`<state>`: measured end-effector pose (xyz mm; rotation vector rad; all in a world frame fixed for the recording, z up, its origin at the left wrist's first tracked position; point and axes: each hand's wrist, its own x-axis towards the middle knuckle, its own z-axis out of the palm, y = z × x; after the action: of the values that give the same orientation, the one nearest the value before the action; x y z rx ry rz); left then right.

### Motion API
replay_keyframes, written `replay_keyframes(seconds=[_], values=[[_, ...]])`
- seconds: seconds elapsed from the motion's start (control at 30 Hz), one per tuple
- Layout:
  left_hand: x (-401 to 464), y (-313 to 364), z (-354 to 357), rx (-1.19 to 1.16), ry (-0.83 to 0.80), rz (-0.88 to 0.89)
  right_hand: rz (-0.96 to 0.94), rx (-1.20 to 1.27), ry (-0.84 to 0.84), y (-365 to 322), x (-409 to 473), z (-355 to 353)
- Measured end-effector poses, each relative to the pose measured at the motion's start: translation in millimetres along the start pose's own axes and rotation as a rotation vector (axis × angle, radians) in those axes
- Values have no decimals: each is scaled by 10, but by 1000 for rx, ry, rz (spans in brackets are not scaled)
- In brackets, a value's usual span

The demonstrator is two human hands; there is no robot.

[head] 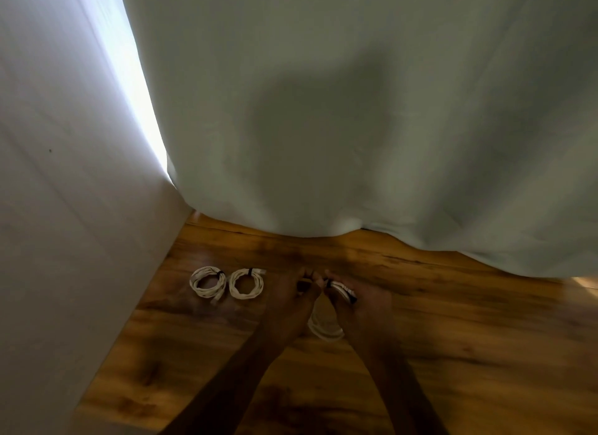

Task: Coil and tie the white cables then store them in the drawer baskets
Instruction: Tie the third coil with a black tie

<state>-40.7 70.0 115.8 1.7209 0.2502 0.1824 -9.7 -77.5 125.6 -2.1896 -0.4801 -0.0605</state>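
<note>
Two coiled white cables lie side by side on the wooden floor, each bound with a dark tie: one coil (207, 282) at the left, the other coil (247, 283) just right of it. My left hand (293, 293) pinches a small dark tie (303, 285) at its fingertips. My right hand (352, 300) grips a third white cable coil (325, 326), whose loops hang down between my wrists; a dark band crosses the cable near my right fingers. Both hands meet above the floor, right of the two tied coils.
A pale curtain (356, 127) hangs down to the floor right behind my hands. A white wall or panel (64, 208) runs along the left. The wooden floor (469, 337) stretches to the right and toward me. No drawer or basket is in view.
</note>
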Motion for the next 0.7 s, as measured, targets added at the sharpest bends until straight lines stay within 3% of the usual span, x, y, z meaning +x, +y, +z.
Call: replay_keyframes(seconds=[0.5, 0.7], values=[[30, 3, -196, -91, 65, -43, 18, -24, -23, 70, 40, 164], [78, -229, -498, -100, 82, -215, 28, 3, -46, 71, 84, 393]])
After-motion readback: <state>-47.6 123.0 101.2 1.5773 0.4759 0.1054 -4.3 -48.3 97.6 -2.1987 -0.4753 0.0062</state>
